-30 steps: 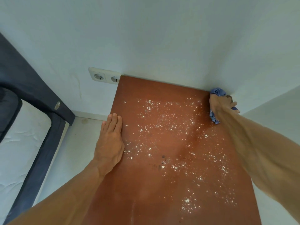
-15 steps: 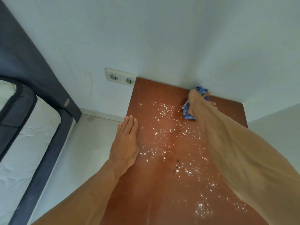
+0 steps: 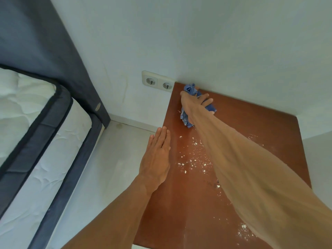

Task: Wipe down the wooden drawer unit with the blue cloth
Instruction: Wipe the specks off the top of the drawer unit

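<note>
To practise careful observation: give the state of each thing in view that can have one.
blue cloth: bunched, gripped in the right hand
right hand: curled round the cloth, at the top's back left corner
left hand: flat, at the unit's left edge
drawer unit: top partly dusted with white specks
wall socket: both outlets unplugged

1. Views: one, a head-worn wide-angle camera.
2. Position: above the near end of the wooden drawer unit (image 3: 269,141), looking steeply down and forward over its top.
3. Facing: the white wall (image 3: 215,42) and double socket (image 3: 158,83) by the unit's far left corner.
4. Nearness: close. Both forearms enter from the bottom edge. The right hand (image 3: 192,105) grips the blue cloth (image 3: 190,88) at the far left corner, and the left hand (image 3: 158,155) lies flat at the left edge.
5. Left margin: mattress (image 3: 27,114), floor (image 3: 107,159).
</note>
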